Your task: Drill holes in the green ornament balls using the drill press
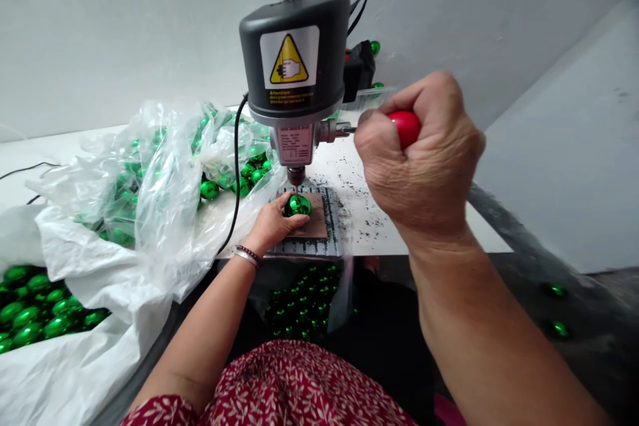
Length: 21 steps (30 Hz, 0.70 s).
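Note:
Between the thumb and fingers of my left hand [276,219] is a shiny green ball [301,208], kept on a brown board [317,223] over the drill press's slotted metal base [333,226]. Directly above it stands the thin bit of the bench drill press [294,66]; the tip meets the ball's top, though I cannot tell how deep it is. My right hand [424,153] is closed around the red knob [405,128] of the press's feed lever, to the right of the drill head.
Clear plastic bags [164,180] with green balls cover the table's left side. A white sack [110,306] of green balls sits at lower left. Dark shavings [367,203] lie right of the base. More balls [304,303] are below the table edge. A black cable [235,180] hangs beside the drill.

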Motion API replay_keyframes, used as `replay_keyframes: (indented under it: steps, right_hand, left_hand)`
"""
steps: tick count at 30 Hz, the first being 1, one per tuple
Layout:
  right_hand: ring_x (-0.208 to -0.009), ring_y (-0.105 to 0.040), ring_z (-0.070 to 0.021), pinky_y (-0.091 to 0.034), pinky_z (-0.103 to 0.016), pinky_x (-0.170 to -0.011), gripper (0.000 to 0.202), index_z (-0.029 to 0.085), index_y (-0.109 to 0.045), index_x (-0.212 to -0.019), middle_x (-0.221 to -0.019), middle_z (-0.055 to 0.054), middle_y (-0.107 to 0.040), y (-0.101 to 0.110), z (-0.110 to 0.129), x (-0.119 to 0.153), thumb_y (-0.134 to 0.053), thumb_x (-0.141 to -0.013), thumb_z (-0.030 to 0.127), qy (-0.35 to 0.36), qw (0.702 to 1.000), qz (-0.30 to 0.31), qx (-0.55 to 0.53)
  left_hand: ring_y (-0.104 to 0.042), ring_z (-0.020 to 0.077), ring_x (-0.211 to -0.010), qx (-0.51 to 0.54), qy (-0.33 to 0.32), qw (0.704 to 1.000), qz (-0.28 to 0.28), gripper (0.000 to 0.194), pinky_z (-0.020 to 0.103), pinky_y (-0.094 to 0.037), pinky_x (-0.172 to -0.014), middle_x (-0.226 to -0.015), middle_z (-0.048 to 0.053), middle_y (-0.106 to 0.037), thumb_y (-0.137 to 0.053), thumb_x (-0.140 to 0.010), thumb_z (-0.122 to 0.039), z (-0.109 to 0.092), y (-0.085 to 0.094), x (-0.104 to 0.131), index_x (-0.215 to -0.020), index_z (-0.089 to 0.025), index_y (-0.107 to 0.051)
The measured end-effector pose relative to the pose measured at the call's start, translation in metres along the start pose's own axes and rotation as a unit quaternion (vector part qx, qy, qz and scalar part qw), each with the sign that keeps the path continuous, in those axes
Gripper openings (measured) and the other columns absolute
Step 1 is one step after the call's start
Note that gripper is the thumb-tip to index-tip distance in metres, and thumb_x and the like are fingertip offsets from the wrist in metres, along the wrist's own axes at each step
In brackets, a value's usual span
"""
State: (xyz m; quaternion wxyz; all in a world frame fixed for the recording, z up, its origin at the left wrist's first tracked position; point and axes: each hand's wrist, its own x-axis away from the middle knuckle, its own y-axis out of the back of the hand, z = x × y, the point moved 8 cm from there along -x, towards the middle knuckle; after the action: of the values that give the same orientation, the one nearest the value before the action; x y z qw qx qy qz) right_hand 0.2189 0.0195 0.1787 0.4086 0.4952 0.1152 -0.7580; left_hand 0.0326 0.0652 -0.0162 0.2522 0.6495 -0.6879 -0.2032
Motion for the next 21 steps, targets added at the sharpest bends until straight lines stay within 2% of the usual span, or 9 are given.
replay_keyframes:
  steps: [5, 9, 15, 21]
  right_hand:
    - [-0.058, -0.038, -0.0038, -0.037, -0.021, -0.061, 0.014, 0.019, -0.045, -0.076, -0.065, 0.004, -0.045, 0.0, -0.001, 0.005, -0.051, -0.082, 0.03, -0.009, 1.0, -0.009, 0.005]
    - [-0.059, -0.04, -0.0047, -0.037, -0.022, -0.061, 0.013, 0.02, -0.046, -0.079, -0.065, 0.004, -0.045, 0.0, -0.003, 0.011, -0.051, -0.085, 0.03, -0.019, 1.0, -0.011, 0.014]
    - [-0.059, -0.046, -0.0053, -0.039, -0.022, -0.06, 0.015, 0.02, -0.048, -0.082, -0.068, 0.003, -0.05, 0.001, -0.003, 0.022, -0.05, -0.087, 0.034, 0.001, 0.999, -0.034, 0.018]
    - [-0.058, -0.049, -0.0062, -0.04, -0.023, -0.058, 0.019, 0.021, -0.049, -0.08, -0.068, 0.003, -0.054, 0.001, -0.007, 0.035, -0.05, -0.089, 0.038, -0.008, 0.998, -0.061, 0.017]
  left_hand:
    - [-0.067, 0.0206, -0.095, -0.014, 0.007, 1.0, 0.001, 0.068, 0.029, -0.051, -0.087, -0.113, 0.005, -0.073, -0.076, -0.075, -0.03, -0.001, 0.0, 0.001, -0.139, -0.016, -0.058]
    - [-0.067, 0.021, -0.094, -0.022, 0.003, 1.0, 0.002, 0.067, 0.029, -0.052, -0.086, -0.107, 0.004, -0.074, -0.076, -0.076, -0.032, 0.001, -0.001, 0.001, -0.138, -0.017, -0.058]
    - [-0.066, 0.0251, -0.109, -0.028, -0.015, 0.999, -0.004, 0.07, 0.033, -0.049, -0.097, -0.121, 0.008, -0.072, -0.076, -0.076, -0.033, 0.003, -0.001, 0.0, -0.14, -0.015, -0.057]
    - [-0.066, 0.0266, -0.112, -0.02, -0.006, 1.0, 0.001, 0.069, 0.036, -0.049, -0.1, -0.125, 0.009, -0.071, -0.075, -0.077, -0.032, 0.004, -0.003, 0.001, -0.141, -0.016, -0.055]
